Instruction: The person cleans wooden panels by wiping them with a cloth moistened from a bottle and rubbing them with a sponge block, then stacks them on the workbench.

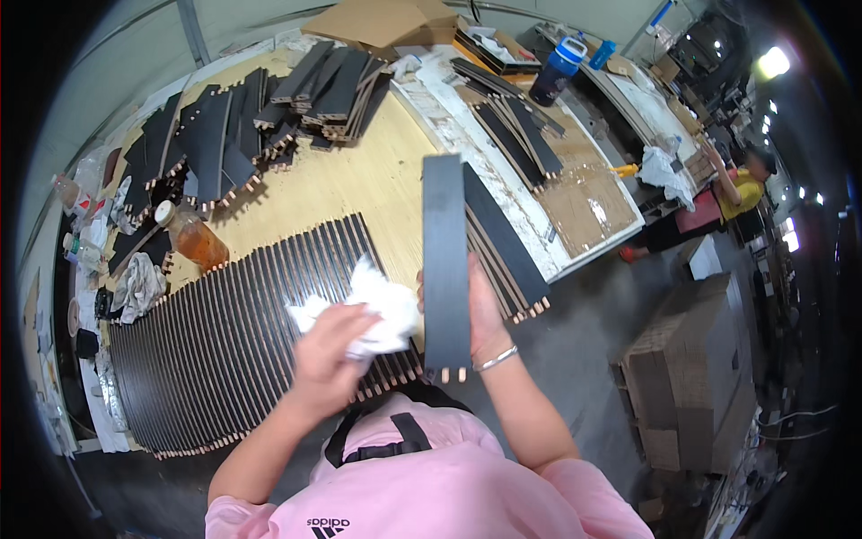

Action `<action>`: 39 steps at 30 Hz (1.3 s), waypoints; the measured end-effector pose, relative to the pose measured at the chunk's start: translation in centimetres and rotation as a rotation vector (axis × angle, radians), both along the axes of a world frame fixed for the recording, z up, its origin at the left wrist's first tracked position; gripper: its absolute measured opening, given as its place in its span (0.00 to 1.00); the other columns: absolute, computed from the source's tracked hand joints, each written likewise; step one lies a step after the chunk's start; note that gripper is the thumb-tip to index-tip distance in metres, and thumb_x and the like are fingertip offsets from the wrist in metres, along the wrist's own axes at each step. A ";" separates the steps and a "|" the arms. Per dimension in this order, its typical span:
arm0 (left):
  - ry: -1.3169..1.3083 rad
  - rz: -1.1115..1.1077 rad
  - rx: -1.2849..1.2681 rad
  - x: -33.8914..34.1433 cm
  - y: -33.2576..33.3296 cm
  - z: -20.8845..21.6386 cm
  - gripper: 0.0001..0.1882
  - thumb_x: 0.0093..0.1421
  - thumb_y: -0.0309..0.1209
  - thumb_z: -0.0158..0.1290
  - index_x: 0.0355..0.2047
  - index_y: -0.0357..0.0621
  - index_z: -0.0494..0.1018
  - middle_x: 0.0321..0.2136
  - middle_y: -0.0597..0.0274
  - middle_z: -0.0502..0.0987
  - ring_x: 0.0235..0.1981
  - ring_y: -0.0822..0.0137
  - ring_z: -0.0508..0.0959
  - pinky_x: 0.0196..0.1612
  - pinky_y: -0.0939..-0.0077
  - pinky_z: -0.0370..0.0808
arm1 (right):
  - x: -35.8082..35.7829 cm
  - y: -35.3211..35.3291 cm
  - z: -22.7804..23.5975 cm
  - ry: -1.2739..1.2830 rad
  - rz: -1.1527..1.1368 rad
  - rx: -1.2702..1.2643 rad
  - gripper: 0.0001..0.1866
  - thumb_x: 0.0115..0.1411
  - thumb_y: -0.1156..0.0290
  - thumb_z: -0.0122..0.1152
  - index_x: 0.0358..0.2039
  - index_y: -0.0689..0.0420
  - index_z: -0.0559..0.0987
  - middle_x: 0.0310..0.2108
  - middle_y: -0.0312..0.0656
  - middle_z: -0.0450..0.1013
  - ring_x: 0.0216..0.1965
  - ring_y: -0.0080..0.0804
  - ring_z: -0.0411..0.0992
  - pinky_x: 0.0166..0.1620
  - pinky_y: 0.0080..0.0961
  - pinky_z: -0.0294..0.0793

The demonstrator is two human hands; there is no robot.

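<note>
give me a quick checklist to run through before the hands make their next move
1. Dark board secured: ok, gripped in the right hand.
2. White cloth in hand: ok, bunched in the left hand.
3. Cloth clear of the board: cannot tell, their edges come very close in this view.
4. Board's far side clean: cannot tell, it faces away from the camera.
5. Row of boards lined up: ok, they lie side by side on the table.
6. Bottle of amber liquid capped: ok, a pale cap is on.
</note>
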State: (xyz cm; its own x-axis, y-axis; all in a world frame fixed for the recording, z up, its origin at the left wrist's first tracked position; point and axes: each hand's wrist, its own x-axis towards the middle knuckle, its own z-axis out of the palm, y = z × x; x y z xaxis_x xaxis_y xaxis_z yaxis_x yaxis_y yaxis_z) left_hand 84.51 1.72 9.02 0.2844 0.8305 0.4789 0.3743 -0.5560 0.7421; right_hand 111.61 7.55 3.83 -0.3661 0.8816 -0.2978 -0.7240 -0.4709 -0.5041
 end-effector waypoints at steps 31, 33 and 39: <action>-1.308 0.285 -0.592 -14.7 -0.7 -4.7 0.20 0.83 0.32 0.47 0.66 0.31 0.74 0.60 0.50 0.84 0.60 0.55 0.85 0.66 0.56 0.81 | -13.6 -1.2 -4.8 -1.314 0.447 0.524 0.16 0.76 0.58 0.66 0.45 0.60 0.88 0.31 0.45 0.84 0.27 0.38 0.78 0.36 0.34 0.79; -1.396 0.356 -0.592 -16.3 -2.4 -4.7 0.22 0.83 0.34 0.48 0.68 0.32 0.72 0.61 0.50 0.83 0.60 0.53 0.85 0.66 0.54 0.81 | -14.3 -0.6 -2.8 -1.618 0.306 0.907 0.16 0.71 0.58 0.66 0.46 0.57 0.89 0.37 0.53 0.83 0.40 0.58 0.83 0.44 0.49 0.81; -1.561 0.466 -0.630 -19.8 -7.4 -6.4 0.25 0.82 0.39 0.49 0.70 0.35 0.71 0.63 0.47 0.82 0.61 0.50 0.85 0.64 0.48 0.82 | -19.3 9.5 -1.6 -1.327 0.141 0.975 0.16 0.71 0.72 0.62 0.55 0.60 0.88 0.34 0.51 0.83 0.36 0.45 0.82 0.45 0.42 0.83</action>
